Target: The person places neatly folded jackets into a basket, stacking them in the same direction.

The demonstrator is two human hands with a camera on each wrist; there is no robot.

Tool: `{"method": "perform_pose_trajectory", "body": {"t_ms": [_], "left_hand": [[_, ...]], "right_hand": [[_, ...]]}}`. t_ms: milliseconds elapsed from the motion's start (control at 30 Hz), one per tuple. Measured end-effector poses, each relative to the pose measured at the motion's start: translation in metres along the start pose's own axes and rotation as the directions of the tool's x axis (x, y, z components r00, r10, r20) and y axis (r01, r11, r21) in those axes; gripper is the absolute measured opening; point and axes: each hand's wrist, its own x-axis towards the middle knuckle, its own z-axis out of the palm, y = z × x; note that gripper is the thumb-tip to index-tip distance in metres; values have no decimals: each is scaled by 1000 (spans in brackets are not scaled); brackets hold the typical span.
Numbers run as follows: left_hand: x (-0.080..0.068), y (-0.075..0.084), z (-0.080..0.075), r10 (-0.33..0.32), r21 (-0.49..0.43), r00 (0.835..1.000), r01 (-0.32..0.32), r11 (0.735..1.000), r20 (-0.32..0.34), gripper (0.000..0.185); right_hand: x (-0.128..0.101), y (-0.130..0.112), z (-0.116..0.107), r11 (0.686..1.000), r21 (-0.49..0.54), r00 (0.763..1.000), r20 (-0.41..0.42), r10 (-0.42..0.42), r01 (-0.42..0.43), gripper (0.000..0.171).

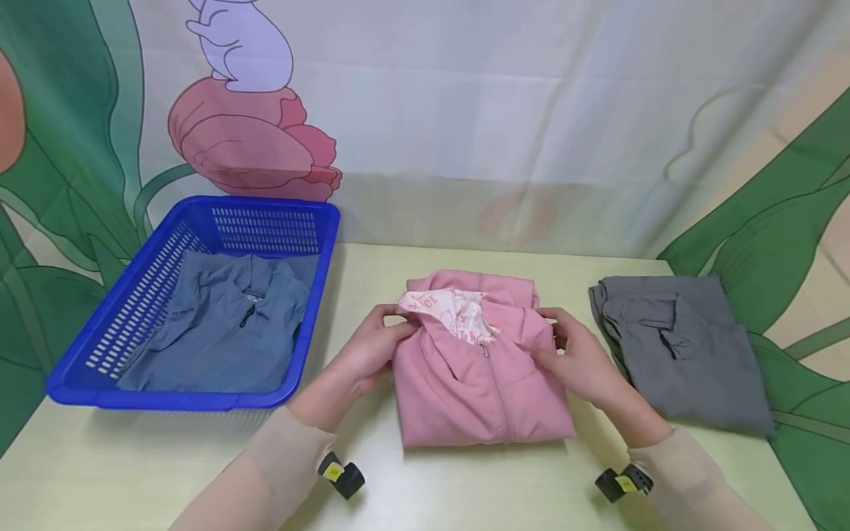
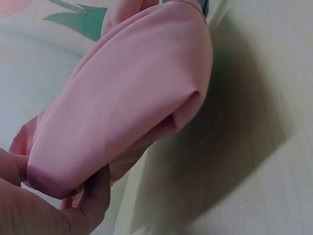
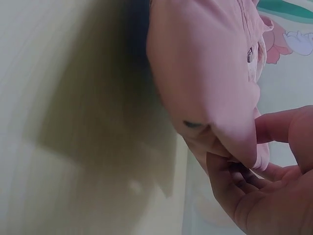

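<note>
A folded pink zip jacket (image 1: 451, 383) with a white, red-printed lining at its collar is in the middle of the head view. My left hand (image 1: 372, 346) grips its left side near the collar, thumb on top. On the opposite side my right hand (image 1: 578, 358) pinches the jacket's edge. In the left wrist view the fingers (image 2: 98, 196) curl under the folded pink cloth (image 2: 117, 98). The right wrist view has the thumb and fingers around the jacket's corner (image 3: 210, 73), with a shadow cast on the table beside it.
A blue plastic basket (image 1: 308, 339) stands at the left with a folded blue-grey garment (image 1: 219, 332) inside. At the right lies a folded dark grey garment (image 1: 710, 369) on the pale table (image 1: 478, 490). A printed curtain (image 1: 425, 133) hangs behind.
</note>
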Motion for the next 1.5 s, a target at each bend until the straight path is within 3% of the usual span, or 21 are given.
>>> {"method": "perform_pose_trajectory", "body": {"t_ms": [567,900,1200,1500], "left_hand": [[-14,8,-10,24,-27,1000,-24,999,-8,43],[-24,10,-16,34,-53,999,-34,998,6,43],[-29,9,-20,27,-61,1000,-27,998,4,41],[-40,21,-29,29,-90,1000,-29,995,-5,42]], "right_hand": [[-2,-16,-6,997,69,1000,9,-28,27,56],[-5,-25,-3,994,110,1000,10,20,-21,58],[-6,-26,1,990,141,1000,21,5,-8,57],[-1,-39,3,991,128,999,19,-40,38,56]]}}
